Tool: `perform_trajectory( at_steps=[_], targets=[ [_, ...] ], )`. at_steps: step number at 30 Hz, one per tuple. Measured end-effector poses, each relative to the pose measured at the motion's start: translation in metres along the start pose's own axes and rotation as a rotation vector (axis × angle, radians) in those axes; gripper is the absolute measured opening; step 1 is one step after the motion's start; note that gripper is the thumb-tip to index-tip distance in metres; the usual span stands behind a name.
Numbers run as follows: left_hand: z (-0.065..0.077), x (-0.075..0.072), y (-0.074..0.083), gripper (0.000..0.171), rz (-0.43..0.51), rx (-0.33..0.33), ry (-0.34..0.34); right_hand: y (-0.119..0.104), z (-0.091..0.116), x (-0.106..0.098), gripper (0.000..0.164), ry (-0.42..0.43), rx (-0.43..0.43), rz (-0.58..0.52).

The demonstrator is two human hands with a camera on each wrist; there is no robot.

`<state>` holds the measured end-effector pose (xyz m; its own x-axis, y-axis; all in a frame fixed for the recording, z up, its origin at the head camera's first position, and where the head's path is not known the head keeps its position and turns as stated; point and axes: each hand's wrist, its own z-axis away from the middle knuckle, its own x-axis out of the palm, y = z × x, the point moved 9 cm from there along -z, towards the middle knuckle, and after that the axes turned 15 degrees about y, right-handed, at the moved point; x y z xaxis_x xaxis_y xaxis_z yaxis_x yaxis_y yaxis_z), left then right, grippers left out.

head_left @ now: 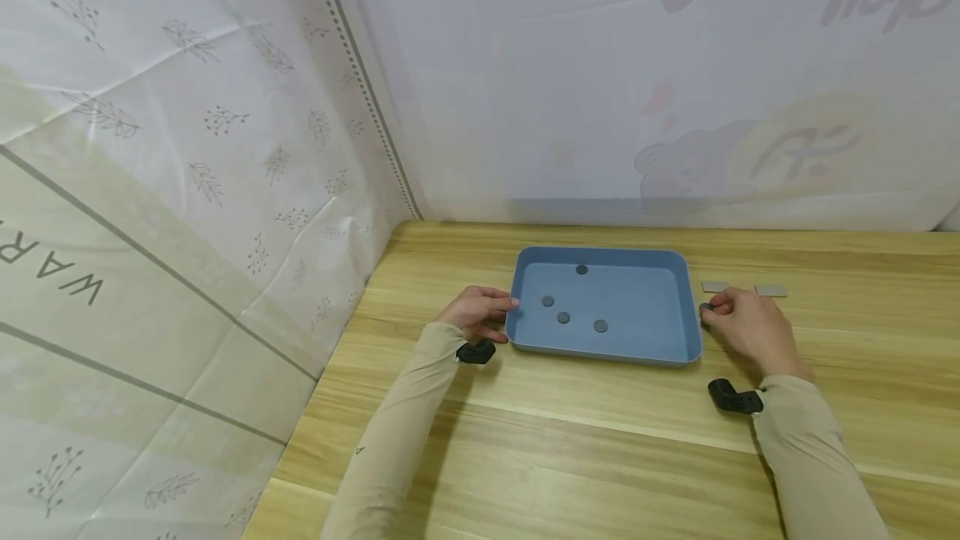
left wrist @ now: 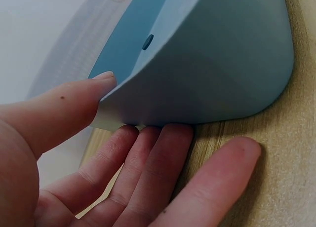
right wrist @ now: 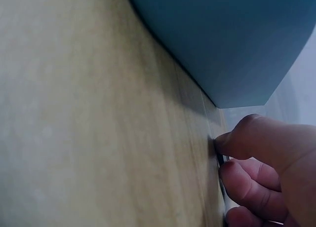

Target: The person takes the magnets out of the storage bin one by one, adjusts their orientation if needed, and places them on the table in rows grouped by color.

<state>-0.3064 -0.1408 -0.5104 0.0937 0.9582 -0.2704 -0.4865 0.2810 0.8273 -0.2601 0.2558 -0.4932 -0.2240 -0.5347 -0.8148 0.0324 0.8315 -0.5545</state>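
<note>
A blue rectangular tray [head_left: 600,354] sits on the wooden table. My left hand [head_left: 480,312] holds its left side, with the thumb over the rim and several fingertips against the outer wall, as the left wrist view shows. Just beyond the tray's right side, my right hand [head_left: 752,330] pinches a small dark round disc [head_left: 706,307] between thumb and fingers, low at the table surface. The fingers partly hide that disc [right wrist: 220,158] in the right wrist view. Several similar grey discs lie flat inside the tray, among them one disc [head_left: 601,326] near the front and another [head_left: 582,270] at the back.
Two flat grey rectangular pieces lie behind my right hand: a left piece [head_left: 715,287] and a right piece [head_left: 771,291]. Patterned cloth [head_left: 315,148] hangs at the left and a pale printed cloth [head_left: 525,107] behind the table [head_left: 540,448].
</note>
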Motion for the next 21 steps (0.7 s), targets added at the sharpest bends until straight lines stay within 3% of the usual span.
perform_trajectory(
  at_steps=[11,21],
  targets=[
    [0.0,0.001,0.0,0.041,0.002,-0.004,-0.005,-0.002,0.004,-0.011,0.047,0.049,0.01,-0.084],
    [-0.001,0.0,-0.001,0.043,0.002,0.002,0.001,-0.01,0.005,-0.022,0.041,0.12,-0.013,-0.139]
  ],
)
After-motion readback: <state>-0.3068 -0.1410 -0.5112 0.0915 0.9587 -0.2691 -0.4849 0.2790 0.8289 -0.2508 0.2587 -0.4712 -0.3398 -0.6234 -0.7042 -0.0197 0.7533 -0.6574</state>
